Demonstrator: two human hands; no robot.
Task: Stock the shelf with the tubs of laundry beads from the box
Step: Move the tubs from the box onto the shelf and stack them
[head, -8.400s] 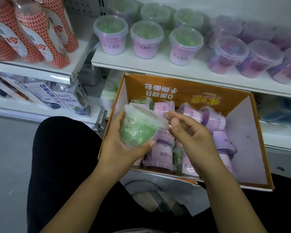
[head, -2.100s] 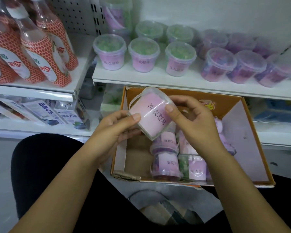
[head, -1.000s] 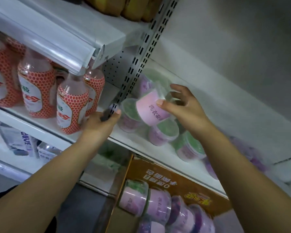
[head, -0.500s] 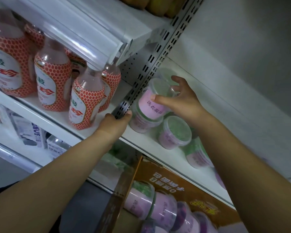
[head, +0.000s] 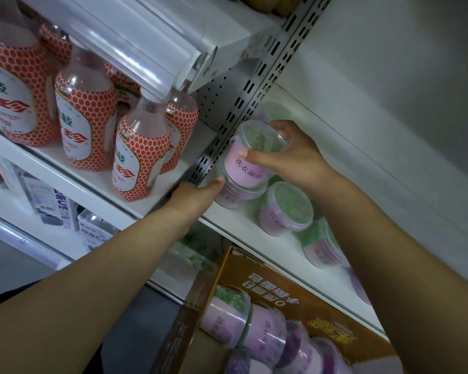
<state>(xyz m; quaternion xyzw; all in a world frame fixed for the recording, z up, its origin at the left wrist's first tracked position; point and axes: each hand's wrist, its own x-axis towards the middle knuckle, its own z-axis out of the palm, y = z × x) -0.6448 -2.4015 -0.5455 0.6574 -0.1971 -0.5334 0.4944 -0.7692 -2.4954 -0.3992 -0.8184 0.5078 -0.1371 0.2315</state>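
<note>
Red honeycomb-label bottles [head: 141, 157] stand left of the right-hand grip [head: 295, 157], slotted grey upright [head: 243, 103] in between, white cartons [head: 54, 203] lower left.

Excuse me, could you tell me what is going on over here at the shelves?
A person is stocking tubs of laundry beads. Their right hand grips a green-bead tub with a pink label and is setting it on top of another tub at the left end of the white shelf, beside the slotted upright. The left hand touches the lower tub's side. More tubs lie in the cardboard box below.
</note>
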